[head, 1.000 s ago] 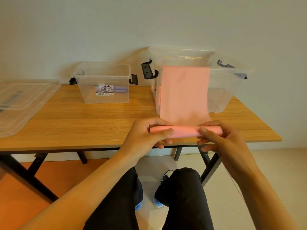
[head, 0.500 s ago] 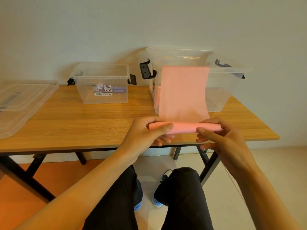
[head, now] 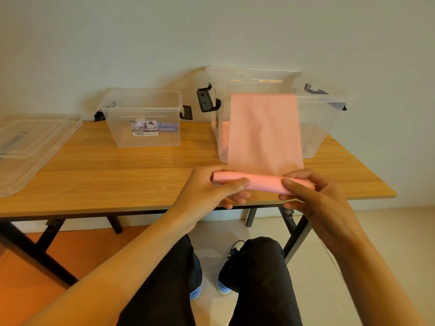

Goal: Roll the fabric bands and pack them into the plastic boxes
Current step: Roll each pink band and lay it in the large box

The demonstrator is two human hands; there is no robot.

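Head view: a smooth pink band (head: pixel 264 135), partly rolled into a cylinder, is pinched by the left hand (head: pixel 211 191) and right hand (head: pixel 310 196) before clear plastic boxes (head: pixel 324 118).

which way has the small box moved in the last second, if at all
No. The small box keeps its spot on the table, left of the big box.

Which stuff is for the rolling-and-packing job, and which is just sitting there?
For the job: pink band, held by left hand and right hand; small box with purple rolls; big box.
Just lying about: clear lids on the table, at left.
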